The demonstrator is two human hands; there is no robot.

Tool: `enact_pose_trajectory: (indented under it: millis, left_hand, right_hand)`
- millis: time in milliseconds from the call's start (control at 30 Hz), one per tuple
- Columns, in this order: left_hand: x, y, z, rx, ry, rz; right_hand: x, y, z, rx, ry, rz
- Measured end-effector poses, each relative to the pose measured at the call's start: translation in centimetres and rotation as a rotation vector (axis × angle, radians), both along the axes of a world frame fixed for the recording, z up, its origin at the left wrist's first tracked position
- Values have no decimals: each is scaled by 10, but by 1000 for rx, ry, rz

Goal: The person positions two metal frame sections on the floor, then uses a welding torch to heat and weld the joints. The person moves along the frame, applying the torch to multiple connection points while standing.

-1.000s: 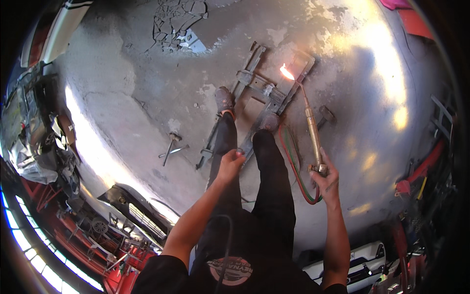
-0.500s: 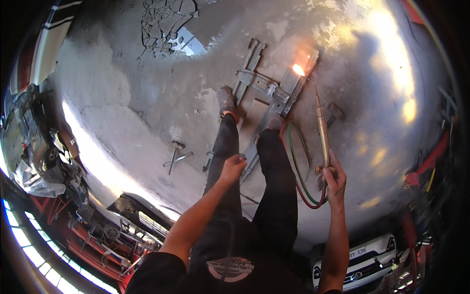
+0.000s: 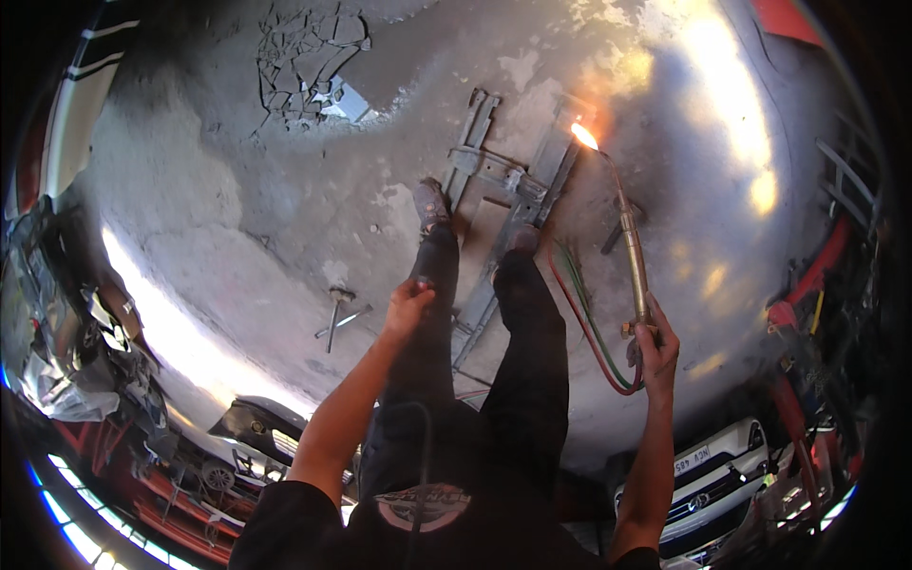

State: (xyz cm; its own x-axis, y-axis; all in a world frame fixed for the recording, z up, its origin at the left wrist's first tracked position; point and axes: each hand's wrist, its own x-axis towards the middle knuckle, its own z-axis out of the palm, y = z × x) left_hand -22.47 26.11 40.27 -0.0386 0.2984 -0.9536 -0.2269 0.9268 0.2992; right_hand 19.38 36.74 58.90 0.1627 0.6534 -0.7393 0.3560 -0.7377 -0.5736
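Observation:
My right hand (image 3: pixel 654 348) grips the handle of a long cutting torch (image 3: pixel 631 247). Its lit tip burns with an orange flame (image 3: pixel 584 136) at the far end of a grey metal frame (image 3: pixel 513 195) lying on the concrete floor. Red and green hoses (image 3: pixel 589 332) loop back from the torch handle. My left hand (image 3: pixel 408 306) hangs in front of my left thigh, fingers curled around a small dark object that I cannot identify. My feet stand on and beside the frame.
A hammer and another hand tool (image 3: pixel 334 315) lie on the floor to the left. Broken concrete (image 3: pixel 304 62) is at the top. Scrap parts (image 3: pixel 85 351) pile up at the left edge; a white car (image 3: pixel 722 475) and red equipment (image 3: pixel 817 275) stand at the right.
The torch and my right hand have shifted slightly right and lower in view, the flame staying at the frame's far end. My left hand stays by my thigh.

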Motion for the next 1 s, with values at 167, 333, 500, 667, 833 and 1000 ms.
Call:
enact_pose_trajectory:
  millis: [167,333,500,667,833,1000]
  left_hand:
    - [-42,-10,-12,-24,34,-23]
    - [-35,-6,-6,-60,120,-24]
    - [1,-19,1,-70,46,118]
    - [73,-7,-11,-96,-34,245]
    - [145,-8,-45,-100,-18,252]
    - [166,-21,-55,-136,-76,270]
  right_hand:
    - [-6,3,17,15,-26,6]
    - [-1,17,-12,2,34,-26]
    - [17,33,-58,-76,114,26]
    - [50,59,-106,-117,60,295]
    - [72,72,-154,-220,36,301]
    - [73,79,-170,-239,55,280]
